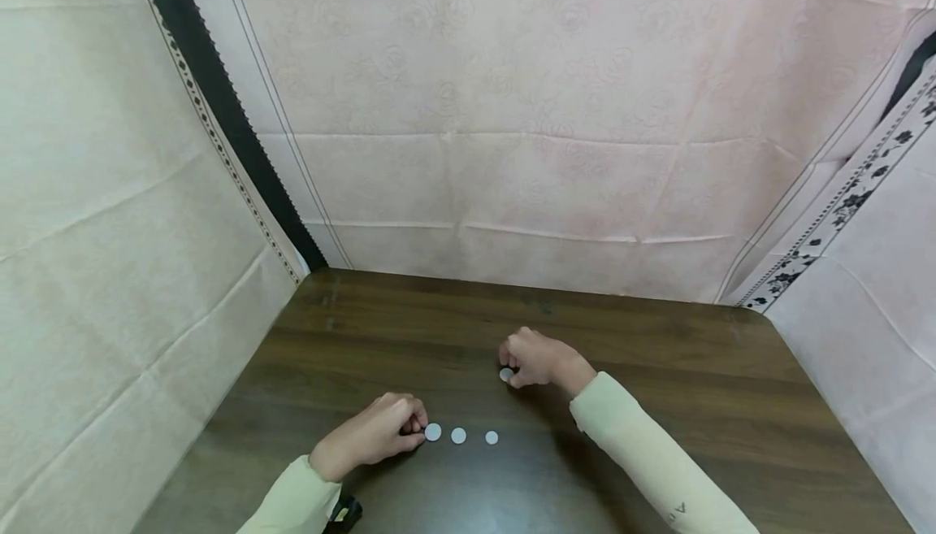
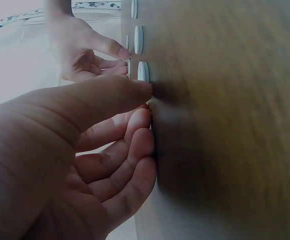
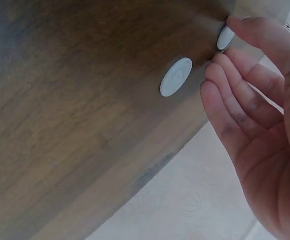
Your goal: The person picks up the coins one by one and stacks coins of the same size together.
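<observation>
My left hand [image 1: 383, 428] pinches the edge of a small round white disc [image 1: 433, 431] with thumb and forefinger, low over the table. Two more white discs follow to its right in a row, a middle disc [image 1: 458, 436] and an end disc [image 1: 491, 437]. Farther back, my right hand [image 1: 537, 357] holds another white disc [image 3: 225, 37] between thumb and fingertips, close to the wood. The right wrist view also shows a loose white disc [image 3: 176, 76] lying flat beside the fingers; in the head view the right hand hides it.
The brown wooden table [image 1: 409, 339] has a glossy surface. Pale patterned cloth [image 1: 556, 152] hangs behind it, with more cloth on both sides. A black strip [image 1: 241, 119] runs down the left corner, and a flower-printed border [image 1: 841, 217] the right.
</observation>
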`<state>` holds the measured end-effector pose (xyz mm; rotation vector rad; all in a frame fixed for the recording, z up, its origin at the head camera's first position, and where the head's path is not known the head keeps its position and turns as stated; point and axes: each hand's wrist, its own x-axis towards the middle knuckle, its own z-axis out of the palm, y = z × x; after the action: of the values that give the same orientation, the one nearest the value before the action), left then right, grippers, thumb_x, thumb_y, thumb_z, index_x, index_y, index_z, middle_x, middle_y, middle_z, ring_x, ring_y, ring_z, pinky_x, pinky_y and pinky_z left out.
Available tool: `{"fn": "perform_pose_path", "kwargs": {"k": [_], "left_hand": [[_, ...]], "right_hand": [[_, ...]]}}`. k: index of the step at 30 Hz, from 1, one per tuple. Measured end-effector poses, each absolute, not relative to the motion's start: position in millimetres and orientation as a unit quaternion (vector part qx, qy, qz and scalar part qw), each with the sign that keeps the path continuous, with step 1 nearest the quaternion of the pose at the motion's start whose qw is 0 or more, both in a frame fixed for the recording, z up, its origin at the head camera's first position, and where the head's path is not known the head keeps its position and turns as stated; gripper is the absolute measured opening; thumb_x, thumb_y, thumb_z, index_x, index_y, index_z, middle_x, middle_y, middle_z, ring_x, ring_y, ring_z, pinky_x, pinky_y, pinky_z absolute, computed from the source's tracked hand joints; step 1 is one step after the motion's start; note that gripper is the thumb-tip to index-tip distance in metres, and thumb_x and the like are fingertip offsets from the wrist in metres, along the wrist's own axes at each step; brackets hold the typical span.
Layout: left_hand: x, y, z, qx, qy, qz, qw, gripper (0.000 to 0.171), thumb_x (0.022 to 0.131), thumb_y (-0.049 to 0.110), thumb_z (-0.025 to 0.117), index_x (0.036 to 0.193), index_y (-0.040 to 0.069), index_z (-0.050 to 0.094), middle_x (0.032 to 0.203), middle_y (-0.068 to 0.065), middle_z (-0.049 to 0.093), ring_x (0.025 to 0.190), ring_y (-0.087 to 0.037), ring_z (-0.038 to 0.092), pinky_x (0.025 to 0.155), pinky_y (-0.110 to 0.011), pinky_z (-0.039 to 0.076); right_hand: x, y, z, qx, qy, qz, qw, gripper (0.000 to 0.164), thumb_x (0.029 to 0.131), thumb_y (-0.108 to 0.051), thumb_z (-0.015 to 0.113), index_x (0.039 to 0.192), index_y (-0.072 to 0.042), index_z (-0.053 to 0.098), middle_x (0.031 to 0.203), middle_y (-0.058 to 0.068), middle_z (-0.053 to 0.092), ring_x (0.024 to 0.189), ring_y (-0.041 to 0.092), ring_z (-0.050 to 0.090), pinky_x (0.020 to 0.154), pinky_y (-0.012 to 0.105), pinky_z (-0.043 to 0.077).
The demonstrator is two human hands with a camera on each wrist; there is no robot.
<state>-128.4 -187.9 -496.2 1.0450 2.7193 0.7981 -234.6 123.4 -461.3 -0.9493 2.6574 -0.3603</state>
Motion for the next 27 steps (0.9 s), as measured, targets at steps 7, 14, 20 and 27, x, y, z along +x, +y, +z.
{"fn": "perform_pose_path", "kwargs": {"k": [7, 14, 20, 27], "left_hand": [[-127.2, -188.8, -496.2, 0.342, 0.898, 0.269, 0.068, 0.008, 0.094, 0.009, 0.078, 0.094, 0.010, 0.070, 0.085, 0.005, 0.063, 0.076, 0.000, 0.056, 0.068, -0.017, 0.051], [-126.9, -189.3, -496.8, 0.341, 0.899, 0.266, 0.068, 0.008, 0.095, 0.009, 0.077, 0.094, 0.011, 0.070, 0.086, 0.005, 0.063, 0.077, 0.000, 0.054, 0.069, -0.017, 0.051], [-124.8, -188.7, -496.6, 0.346, 0.896, 0.271, 0.069, 0.007, 0.095, 0.008, 0.077, 0.095, 0.010, 0.070, 0.087, 0.005, 0.063, 0.077, -0.001, 0.055, 0.069, -0.017, 0.050], [-127.4, -190.1, -497.5, 0.344, 0.898, 0.265, 0.065, 0.008, 0.095, 0.009, 0.078, 0.094, 0.012, 0.071, 0.087, 0.006, 0.063, 0.077, -0.002, 0.054, 0.068, -0.017, 0.049]], "right_hand": [[-239.9, 117.6, -462.2, -0.339, 0.920, -0.105, 0.163, 0.010, 0.090, -0.014, 0.084, 0.096, -0.009, 0.078, 0.087, -0.001, 0.074, 0.076, 0.007, 0.067, 0.073, 0.027, 0.058], [-244.1, 111.4, -466.0, -0.341, 0.920, -0.083, 0.175, 0.024, 0.089, -0.016, 0.084, 0.074, -0.015, 0.064, 0.064, -0.007, 0.055, 0.049, 0.006, 0.049, 0.053, 0.023, 0.043], [-240.2, 110.1, -467.6, -0.349, 0.921, -0.055, 0.162, 0.021, 0.087, -0.020, 0.082, 0.077, -0.018, 0.064, 0.071, -0.008, 0.060, 0.055, 0.006, 0.050, 0.056, 0.023, 0.044], [-232.0, 112.9, -457.4, -0.380, 0.912, -0.067, 0.138, 0.020, 0.084, -0.016, 0.079, 0.076, -0.017, 0.061, 0.065, -0.009, 0.054, 0.052, 0.003, 0.044, 0.053, 0.021, 0.040]]}}
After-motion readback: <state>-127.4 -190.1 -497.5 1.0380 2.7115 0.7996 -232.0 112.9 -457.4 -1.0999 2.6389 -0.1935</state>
